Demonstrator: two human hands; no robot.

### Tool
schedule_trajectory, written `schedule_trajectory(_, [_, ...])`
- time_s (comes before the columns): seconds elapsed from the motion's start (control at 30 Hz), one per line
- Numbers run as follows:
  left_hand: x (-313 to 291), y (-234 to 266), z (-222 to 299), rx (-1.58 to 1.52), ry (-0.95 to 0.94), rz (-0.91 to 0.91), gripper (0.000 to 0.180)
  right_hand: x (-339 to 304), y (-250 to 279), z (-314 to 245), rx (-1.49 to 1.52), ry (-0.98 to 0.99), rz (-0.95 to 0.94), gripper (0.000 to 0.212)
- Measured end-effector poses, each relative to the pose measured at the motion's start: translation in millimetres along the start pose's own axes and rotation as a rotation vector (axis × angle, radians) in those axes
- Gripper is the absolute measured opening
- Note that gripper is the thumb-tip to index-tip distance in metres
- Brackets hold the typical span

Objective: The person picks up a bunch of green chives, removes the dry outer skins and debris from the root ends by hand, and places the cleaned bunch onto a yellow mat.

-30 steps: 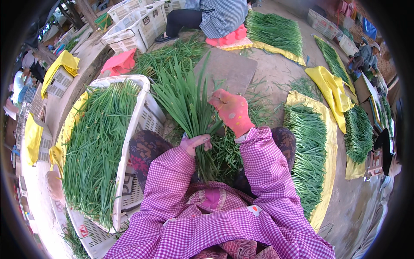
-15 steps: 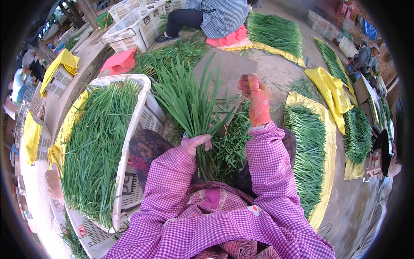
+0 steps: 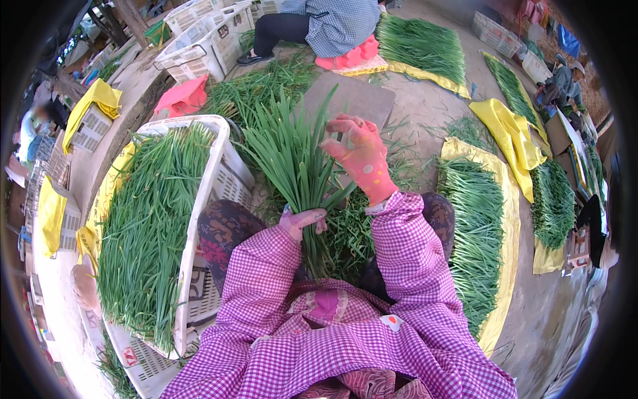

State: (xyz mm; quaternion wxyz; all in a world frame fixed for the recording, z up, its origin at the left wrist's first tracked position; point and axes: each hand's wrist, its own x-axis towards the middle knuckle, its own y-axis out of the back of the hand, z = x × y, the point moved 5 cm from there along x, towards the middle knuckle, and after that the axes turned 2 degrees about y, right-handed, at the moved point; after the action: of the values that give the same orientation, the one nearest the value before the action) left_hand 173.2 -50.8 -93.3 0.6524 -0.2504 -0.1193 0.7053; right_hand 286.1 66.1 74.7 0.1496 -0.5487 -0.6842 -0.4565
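Observation:
A fanned bunch of long flat green leaves, which look like garlic chives (image 3: 292, 153), stands upright in front of me, tips pointing away. My left hand (image 3: 303, 221), in a pale pink glove, is closed round its lower part. Beside the leaves on the right is my right hand (image 3: 362, 156), in a pink-orange dotted glove. Its fingers are curved, with a gap between them and the thumb, and nothing shows in them. Under the bunch, between my knees, lies a heap of loose cut greens (image 3: 352, 233).
On my left stands a white plastic crate (image 3: 222, 166) heaped with chives. To my right, chives lie in a row on a yellow sheet (image 3: 508, 266). A person (image 3: 339, 30) sits ahead on a red seat. Loose greens (image 3: 259, 86) and a grey board (image 3: 365, 100) lie on the ground.
My right hand has moved left from beside the bunch to its leaves, and its closed fingers have loosened apart. My left hand keeps its hold in nearly the same place.

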Motion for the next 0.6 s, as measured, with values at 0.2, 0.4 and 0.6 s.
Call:
schedule_trajectory(0.2, [0.2,-6.4,2.1,-0.053,-0.047,-0.025,0.04,-12.9,-20.6,36.3,0.146,-0.243,-0.113,0.02])
schedule_trajectory(0.4, [-1.6,-12.6,9.5,0.209,-0.04,-0.123,0.036,-25.3,-23.0,70.6,0.669,-0.688,0.097,0.013])
schedule_trajectory(0.6, [-10.2,-14.1,15.4,0.188,0.005,0.03,0.038,-7.2,17.2,65.8,0.673,-0.675,0.375,0.015])
